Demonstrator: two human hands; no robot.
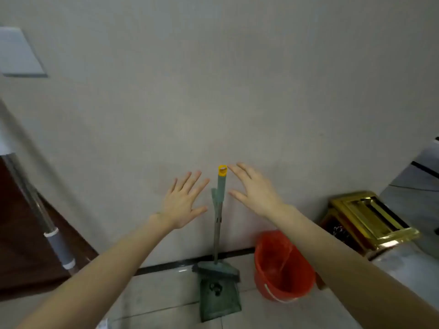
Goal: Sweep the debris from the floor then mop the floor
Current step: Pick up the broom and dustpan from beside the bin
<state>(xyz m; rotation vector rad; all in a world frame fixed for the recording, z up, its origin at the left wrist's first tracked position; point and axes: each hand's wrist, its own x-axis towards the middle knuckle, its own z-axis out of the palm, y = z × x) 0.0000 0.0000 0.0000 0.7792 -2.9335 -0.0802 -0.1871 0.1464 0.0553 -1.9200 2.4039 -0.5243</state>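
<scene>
A long-handled dustpan (pixel 219 294) is stood upright on the tiled floor (pixel 156 295) against the far wall (pixel 213 79), its grey-green handle (pixel 219 210) capped in yellow. Small dark debris is seen in the pan. The left hand (pixel 184 201) is held just left of the handle's upper part, fingers spread wide, nothing grasped. The right hand (pixel 253 189) is held just right of the handle top, equally open and empty, its fingertips close beside the yellow cap. A red bucket (pixel 282 267) is placed right of the pan. A mop handle (pixel 38 207) is leaned at the left.
</scene>
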